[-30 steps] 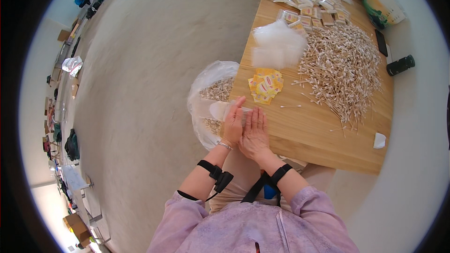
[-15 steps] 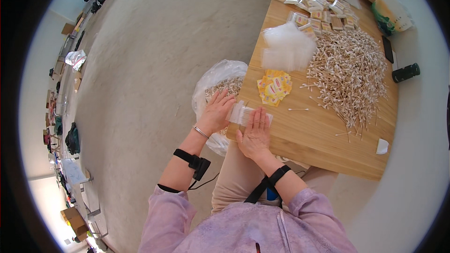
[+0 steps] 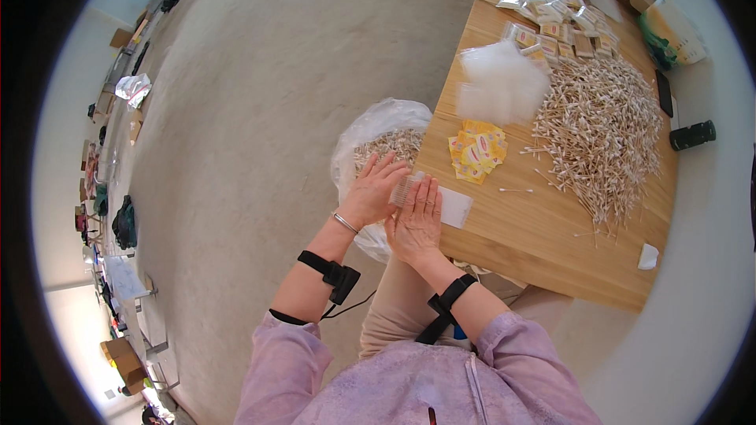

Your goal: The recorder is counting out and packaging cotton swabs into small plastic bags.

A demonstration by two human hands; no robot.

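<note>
Head view, looking down: both hands meet at the near left edge of a wooden table (image 3: 543, 244). The left hand (image 3: 370, 193) and right hand (image 3: 416, 224) pinch a small clear packet (image 3: 405, 187) between their fingertips, fingers close together. The packet's far end lies flat on the table. Just beyond sit yellow sachets (image 3: 475, 149), a stack of clear bags (image 3: 500, 83) and a large heap of cotton swabs (image 3: 602, 130). Under the left hand, a plastic bag of swabs (image 3: 378, 138) rests on the floor.
</note>
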